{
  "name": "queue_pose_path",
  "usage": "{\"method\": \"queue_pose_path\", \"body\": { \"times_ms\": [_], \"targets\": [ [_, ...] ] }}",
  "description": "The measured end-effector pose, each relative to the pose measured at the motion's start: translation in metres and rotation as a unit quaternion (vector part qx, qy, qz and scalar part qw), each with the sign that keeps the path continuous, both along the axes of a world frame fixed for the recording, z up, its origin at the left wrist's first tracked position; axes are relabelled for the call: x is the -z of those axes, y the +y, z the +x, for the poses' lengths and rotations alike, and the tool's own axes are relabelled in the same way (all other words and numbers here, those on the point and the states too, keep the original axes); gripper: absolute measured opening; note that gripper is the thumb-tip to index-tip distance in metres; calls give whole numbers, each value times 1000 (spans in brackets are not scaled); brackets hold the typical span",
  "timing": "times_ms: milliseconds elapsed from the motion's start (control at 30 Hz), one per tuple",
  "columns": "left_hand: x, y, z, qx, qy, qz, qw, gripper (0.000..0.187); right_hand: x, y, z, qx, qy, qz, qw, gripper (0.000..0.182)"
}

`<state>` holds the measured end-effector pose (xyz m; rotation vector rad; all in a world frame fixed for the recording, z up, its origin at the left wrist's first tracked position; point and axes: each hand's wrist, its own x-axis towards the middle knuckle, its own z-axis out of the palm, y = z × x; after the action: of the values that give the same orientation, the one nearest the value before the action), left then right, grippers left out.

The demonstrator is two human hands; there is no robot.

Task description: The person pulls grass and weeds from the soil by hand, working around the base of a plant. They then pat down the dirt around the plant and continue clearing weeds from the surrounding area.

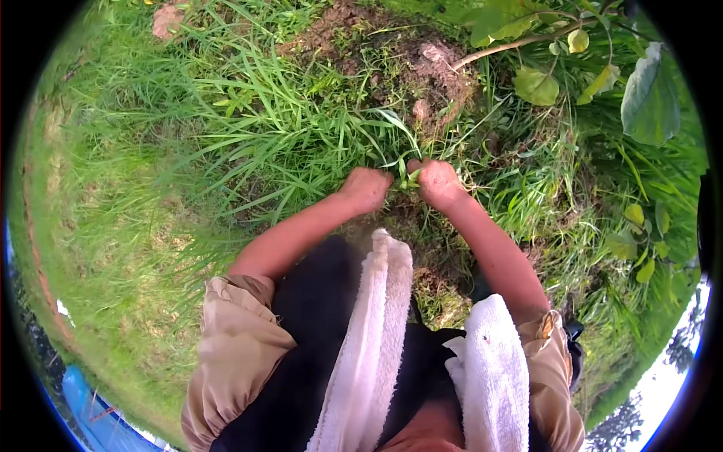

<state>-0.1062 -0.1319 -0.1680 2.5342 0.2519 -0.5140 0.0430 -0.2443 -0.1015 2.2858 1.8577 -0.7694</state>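
Low over the ground in the middle of the head view, both of my hands are closed, a short gap between them. My left hand (365, 188) is a fist at the lower edge of a tuft of long green grass (279, 139), its fingers curled in among the blades. Across the gap, my right hand (440, 183) is closed on grass too, with a few broad green leaves (409, 178) sticking out beside its thumb. My fingertips, and just where they grip the stems, are hidden.
Bare brown soil (444, 71) with clods lies beyond my hands. At the upper right a leafy branch (520, 45) reaches in, with a large leaf (651, 98). A white towel (369, 339) hangs from my neck. Blue sheeting (86, 399) shows at the lower left.
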Motion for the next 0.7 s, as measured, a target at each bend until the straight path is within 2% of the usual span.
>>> {"method": "queue_pose_path", "body": {
  "times_ms": [33, 100, 200, 267, 367, 433, 467, 567, 600, 700],
  "targets": [
    [-10, -13, -15, 56, -6, -15, 998, 21, 2, -13, -4, 2, 16, -41, 999, 18],
    [-14, -22, -28, 68, -16, -46, 996, 20, 11, -38, -3, -38, 17, -158, 987, 19],
    [-22, -31, -29, 51, 5, -79, 996, 21, 5, -36, -3, -103, 30, -188, 976, 18],
    [-33, -21, -23, 29, 22, -85, 996, 26, -6, -18, 4, -117, 41, -175, 977, 20],
    [-34, 10, -20, -59, -71, 63, 994, 40, -18, 7, -2, -32, 22, -5, 999, 35],
    [-34, 26, -13, -155, 2, 108, 982, 55, -17, 16, -9, -30, 13, 80, 996, 51],
    [-32, 35, -4, -147, 110, 71, 980, 57, -3, 18, -10, -25, 47, 115, 992, 55],
    [-28, 44, 8, -193, 127, 64, 971, 53, 6, 26, -23, -4, -10, 145, 989, 57],
    [-23, 41, 8, -152, 125, 130, 972, 42, -1, 28, -26, 4, -10, 106, 994, 57],
    [-16, 60, 15, -50, 154, 98, 982, 25, 4, 22, -27, 4, 27, 104, 994, 57]
  ]
}}
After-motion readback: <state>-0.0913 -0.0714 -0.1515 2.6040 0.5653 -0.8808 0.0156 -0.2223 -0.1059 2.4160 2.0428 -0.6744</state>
